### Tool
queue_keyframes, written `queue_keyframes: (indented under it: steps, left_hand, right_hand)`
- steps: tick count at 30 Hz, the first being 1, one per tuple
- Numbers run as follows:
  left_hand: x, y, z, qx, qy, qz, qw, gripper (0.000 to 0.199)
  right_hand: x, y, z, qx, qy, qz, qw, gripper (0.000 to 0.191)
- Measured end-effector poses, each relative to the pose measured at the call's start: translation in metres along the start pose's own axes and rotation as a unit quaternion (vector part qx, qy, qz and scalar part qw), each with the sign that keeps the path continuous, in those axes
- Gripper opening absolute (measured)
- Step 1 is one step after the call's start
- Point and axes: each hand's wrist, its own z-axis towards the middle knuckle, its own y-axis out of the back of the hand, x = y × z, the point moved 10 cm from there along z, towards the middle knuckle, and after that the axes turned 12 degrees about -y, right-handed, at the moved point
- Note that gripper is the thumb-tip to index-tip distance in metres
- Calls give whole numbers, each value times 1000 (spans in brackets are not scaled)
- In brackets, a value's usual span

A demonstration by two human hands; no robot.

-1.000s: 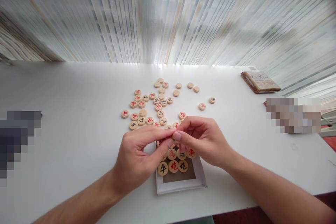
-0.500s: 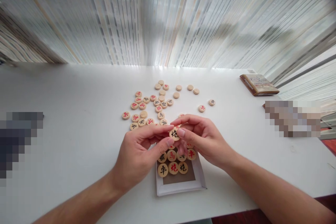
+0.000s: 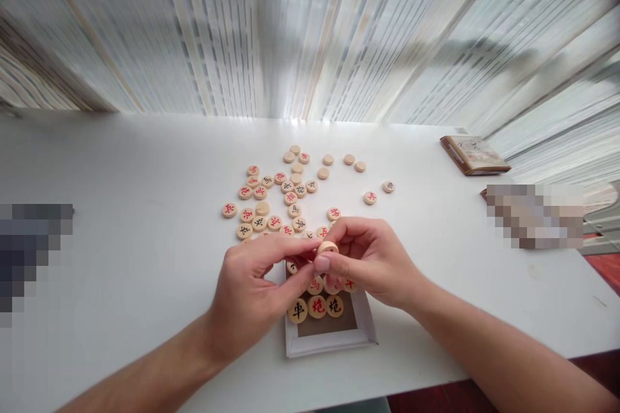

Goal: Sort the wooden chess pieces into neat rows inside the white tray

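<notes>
Grip of the right hand (image 3: 371,261) pinches a wooden disc (image 3: 328,247) over the far end of a white-rimmed tray (image 3: 334,342); left hand (image 3: 254,281) fingertips meet its edge, pinch or touch I cannot tell. I log a glossy white bench (image 3: 145,168) bearing loose discs (image 3: 274,223) and a brown-edged box (image 3: 477,153) far right. Striped curtains (image 3: 217,32) back it, brightest at centre; dark red surface (image 3: 436,397) lower right.

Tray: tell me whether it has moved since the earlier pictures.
No: the tray lies in the same place against the front edge of the table. Both slip slightly left in the picture together, which suggests the camera shifted instead.
</notes>
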Motion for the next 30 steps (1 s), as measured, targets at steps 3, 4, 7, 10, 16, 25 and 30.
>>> queue_keyframes:
  steps: [3, 4, 7, 10, 16, 25, 30]
  left_hand:
    - [-2, -2, 0, 6, -11, 1, 1000, 34]
    - [-2, -2, 0, 6, -8, -1, 1000, 33]
    - [-1, -1, 1, 7, 0, -2, 1000, 28]
    - [-5, 0, 4, 9, -19, 25, 999, 26]
    - [-12, -4, 6, 45, -67, 85, 993, 26]
    - [-20, -6, 6, 43, -92, 46, 994, 23]
    - [-23, -4, 7, 38, -95, 30, 994, 23]
  right_hand:
    - [2, -1, -2, -13, 8, -34, 999, 25]
    - [2, -2, -3, -11, 7, -48, 999, 23]
    - [1, -6, -5, 0, -5, -87, 996, 25]
    - [-4, -7, -6, 6, -27, -111, 993, 35]
    - [-3, -9, -7, 3, -14, -189, 982, 45]
    - [-1, -18, -13, 55, -12, -234, 971, 54]
    - [4, -27, -18, 99, -1, -222, 970, 51]
